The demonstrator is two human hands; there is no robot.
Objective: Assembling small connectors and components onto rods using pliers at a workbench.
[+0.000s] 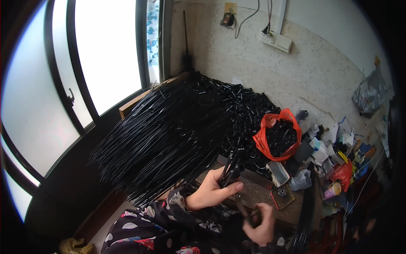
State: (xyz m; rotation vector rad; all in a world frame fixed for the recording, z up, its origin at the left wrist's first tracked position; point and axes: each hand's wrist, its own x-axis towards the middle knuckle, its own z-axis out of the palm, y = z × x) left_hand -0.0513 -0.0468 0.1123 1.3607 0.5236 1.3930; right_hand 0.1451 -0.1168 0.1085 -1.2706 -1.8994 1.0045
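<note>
My left hand point(211, 191) is closed around several slim black rods point(231, 169), its thumb pressed along them. Lower and to the right, my right hand point(261, 225) is curled round a dark, narrow piece point(242, 208) that points up toward the left hand. That piece is blurred, so its kind is hard to make out. Just beyond my hands a large pile of long, thin black rods point(165, 135) fans out to the left. Short black tubular pieces point(249, 103) are heaped at the pile's right end.
A red plastic bag point(263, 149) holds more small black pieces. Near it lie a phone-like device point(279, 173) and a shallow tray point(282, 198) with small bits. Clutter and a paper cup point(332, 190) crowd the right. Windows point(105, 55) stand at the left.
</note>
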